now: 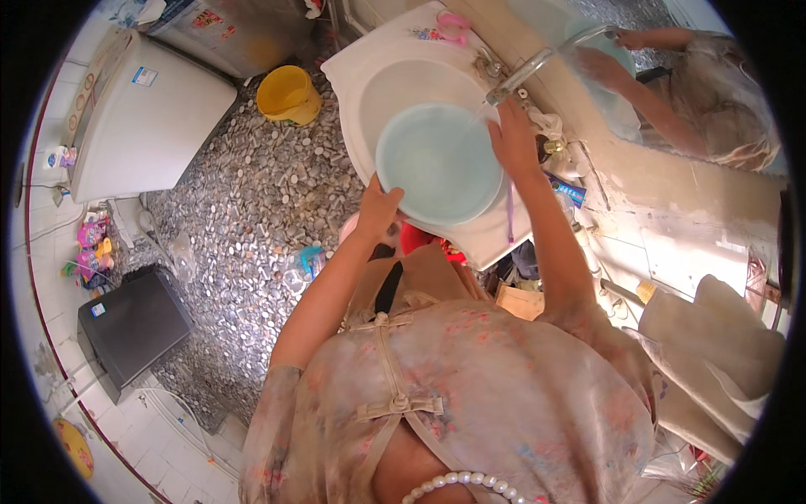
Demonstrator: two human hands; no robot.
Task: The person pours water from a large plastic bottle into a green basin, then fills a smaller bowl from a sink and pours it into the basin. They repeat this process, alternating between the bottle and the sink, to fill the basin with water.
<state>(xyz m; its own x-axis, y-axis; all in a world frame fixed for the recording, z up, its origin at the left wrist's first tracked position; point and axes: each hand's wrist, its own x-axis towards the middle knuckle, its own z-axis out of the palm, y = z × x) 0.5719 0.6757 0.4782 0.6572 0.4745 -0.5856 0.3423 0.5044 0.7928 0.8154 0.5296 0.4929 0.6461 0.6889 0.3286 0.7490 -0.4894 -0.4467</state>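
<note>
A pale blue plastic basin [441,165] rests tilted in the white washbasin [403,82], with water in it. My left hand [380,206] grips the basin's near-left rim, thumb on top. My right hand [516,140] is at the basin's right side, its fingers reaching up beside the tip of the chrome faucet spout [520,77]. Whether those fingers hold the spout or only lie near it cannot be told. A thin stream of water [478,117] runs from the spout into the basin.
A yellow bucket [289,96] stands on the pebble-patterned floor [252,183]. Left are a white appliance [157,113] and a dark box-shaped thing [135,331]. A pink cup [452,26] sits on the washbasin's back corner. The wall mirror [686,94] is at right, above a toothpaste tube [567,189].
</note>
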